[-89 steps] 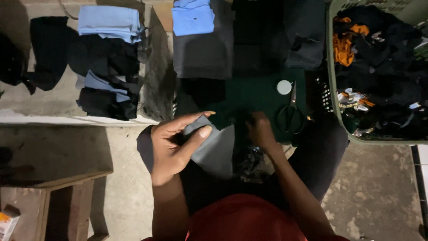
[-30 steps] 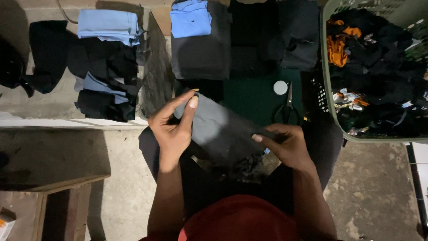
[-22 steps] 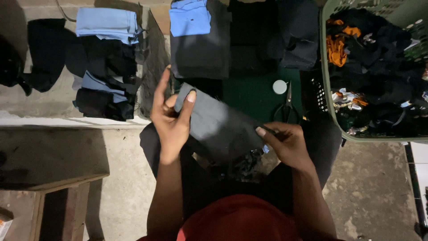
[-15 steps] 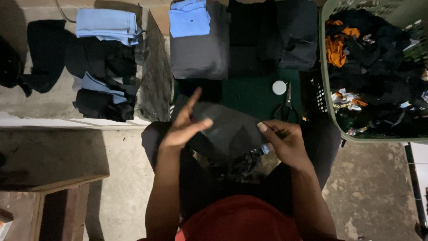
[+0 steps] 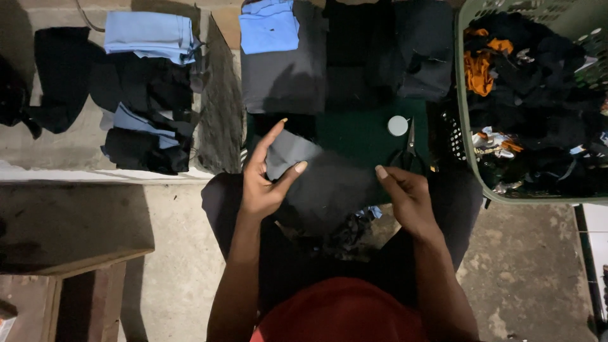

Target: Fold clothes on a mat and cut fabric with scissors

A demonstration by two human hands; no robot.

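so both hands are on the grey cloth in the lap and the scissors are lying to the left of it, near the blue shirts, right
Not quite. Both the left hand and the right hand are on the grey cloth, but the scissors lie to its right, on the green mat beside the green basket. The head view shows this.

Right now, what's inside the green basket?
The basket holds a heap of mostly dark clothes, with an orange piece near the top left. Whatever lies under the heap is covered.
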